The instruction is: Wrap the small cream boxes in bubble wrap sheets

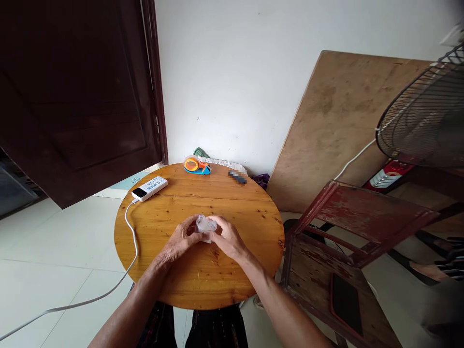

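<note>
Both my hands hold a small clear plastic piece [206, 224] just over the middle of the round wooden table [174, 275]. It looks like a little container with an uneven outline, but its exact kind is hard to make out. My left hand [183, 239] grips it from the left, thumb along the near side. From the right, my right hand [228, 238] curls its fingers and thumb around it. The fingers cover part of its sides, and whether anything lies inside does not show.
On the table are a white power bank [150, 189] with a cable, an orange and blue tape dispenser [196, 165], and a dark blurred item [237, 177]. A red wooden chair [366, 212] bearing a dark tablet-like device [346, 303] and a fan [427, 111] stand right.
</note>
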A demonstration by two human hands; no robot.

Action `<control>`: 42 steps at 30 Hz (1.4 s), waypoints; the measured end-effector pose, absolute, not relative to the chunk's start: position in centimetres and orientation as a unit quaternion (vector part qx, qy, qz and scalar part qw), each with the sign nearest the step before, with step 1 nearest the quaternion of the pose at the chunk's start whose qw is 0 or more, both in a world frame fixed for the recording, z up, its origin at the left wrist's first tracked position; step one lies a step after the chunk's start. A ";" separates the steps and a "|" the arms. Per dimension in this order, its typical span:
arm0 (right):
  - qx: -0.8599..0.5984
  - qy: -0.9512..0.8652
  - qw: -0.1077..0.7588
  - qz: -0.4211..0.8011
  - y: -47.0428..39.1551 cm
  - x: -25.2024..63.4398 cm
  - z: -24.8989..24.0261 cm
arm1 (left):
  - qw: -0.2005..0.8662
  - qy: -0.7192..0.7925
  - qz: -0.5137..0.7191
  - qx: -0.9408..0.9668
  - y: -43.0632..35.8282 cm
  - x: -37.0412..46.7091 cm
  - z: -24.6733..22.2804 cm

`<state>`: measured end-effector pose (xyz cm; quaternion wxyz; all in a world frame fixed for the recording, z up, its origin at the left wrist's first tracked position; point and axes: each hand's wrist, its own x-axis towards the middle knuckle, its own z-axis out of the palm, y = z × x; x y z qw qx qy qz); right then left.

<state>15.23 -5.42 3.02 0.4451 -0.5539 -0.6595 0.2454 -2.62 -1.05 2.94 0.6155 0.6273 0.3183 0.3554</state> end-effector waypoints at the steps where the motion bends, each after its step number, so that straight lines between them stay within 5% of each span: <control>1: -0.555 -0.643 0.429 0.306 -5.0 15.5 3.3 | 0.611 0.325 0.356 0.627 -1.0 -2.5 2.9; 4: -0.554 -0.609 0.396 0.406 -4.0 16.3 3.9 | 0.581 0.371 0.361 0.628 -0.8 -2.1 2.5; 9: -0.583 -0.613 0.381 0.371 -3.0 16.8 4.4 | 0.552 0.393 0.374 0.633 -0.7 -1.6 1.4; 19: -0.562 -0.552 0.479 0.389 -0.4 15.6 2.9 | 0.438 0.421 0.366 0.705 -1.0 -1.4 1.1; 34: -0.554 -0.684 0.450 0.151 -2.5 13.8 2.4 | 0.318 0.458 0.376 0.740 -1.3 -1.6 1.3; 42: -0.567 -0.679 0.443 0.148 -0.7 14.4 2.8 | 0.262 0.391 0.391 0.791 -1.4 -2.2 0.7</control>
